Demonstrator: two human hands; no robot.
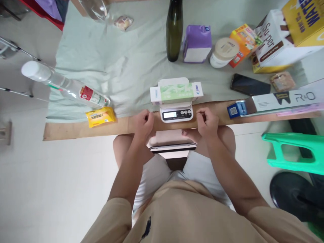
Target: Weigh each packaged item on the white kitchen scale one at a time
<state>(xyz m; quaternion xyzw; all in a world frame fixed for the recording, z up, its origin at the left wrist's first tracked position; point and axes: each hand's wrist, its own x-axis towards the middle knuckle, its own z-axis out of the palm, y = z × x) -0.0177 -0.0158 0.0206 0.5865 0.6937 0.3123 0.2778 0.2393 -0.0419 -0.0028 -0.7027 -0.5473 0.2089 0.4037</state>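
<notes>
A white digital kitchen scale [176, 117] sits at the table's front edge, its display lit with what looks like a 0. Across its platform lies a long green and white box [176, 93]. My left hand [144, 123] rests curled in a loose fist on the brown edge strip, just left of the scale. To the right of the scale, my right hand [207, 122] is likewise curled on the strip. Neither hand touches the box, and nothing shows in either one. Left of my left hand lies a small yellow packet [101, 116].
A clear bottle with a white cap [73, 89] lies at the left. Behind the scale stand a dark green bottle [174, 32], a purple carton [197, 44] and a lidded jar [224, 52]. A phone [250, 84] and a long white box [286, 98] lie right. A green stool [272, 138] stands below.
</notes>
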